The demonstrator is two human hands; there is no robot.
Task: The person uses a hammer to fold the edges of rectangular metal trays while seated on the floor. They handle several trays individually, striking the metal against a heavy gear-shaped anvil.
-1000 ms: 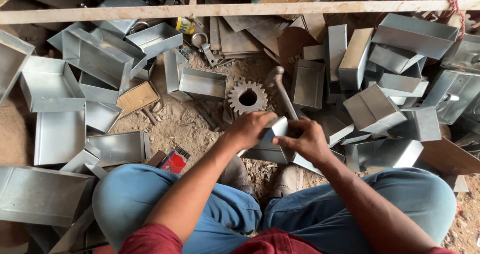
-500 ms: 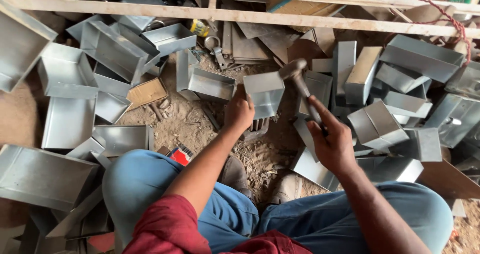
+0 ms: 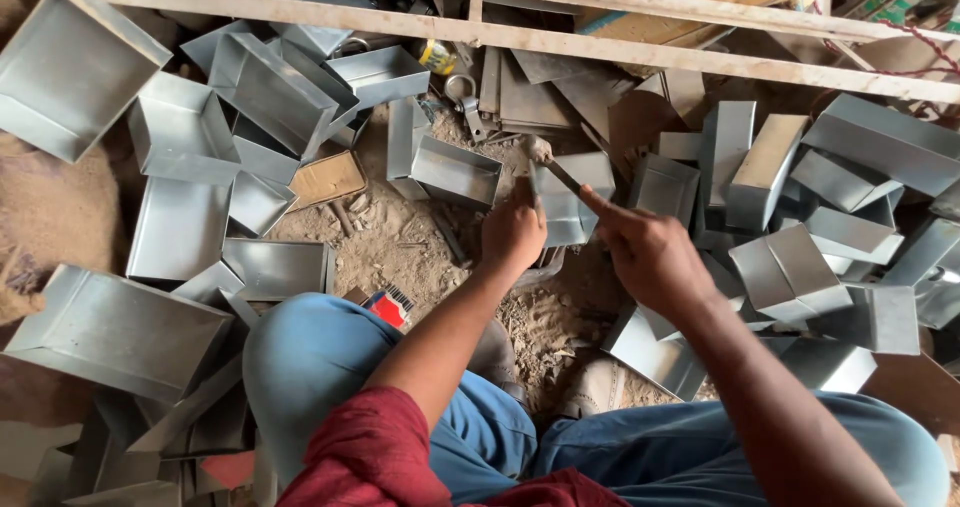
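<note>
Dusty earthen ground (image 3: 400,242) spreads beneath us, strewn with folded grey sheet-metal trays. We steady one small metal tray (image 3: 575,202) with our left hand (image 3: 512,232), fingers curled tight around its near edge. Just right of that tray, our right hand (image 3: 650,257) is closed around the handle of a hammer (image 3: 548,162), forefinger stretched along the shaft, the head hanging over the tray's rim. Beyond the tray runs a long wooden beam (image 3: 600,42); nearer than it, our blue-trousered knees (image 3: 330,357).

Grey sheet-metal box (image 3: 575,199), open-topped and tilted, stands mid-scene on dirt; hammer (image 3: 548,163), head leftward, lies against its left wall.
</note>
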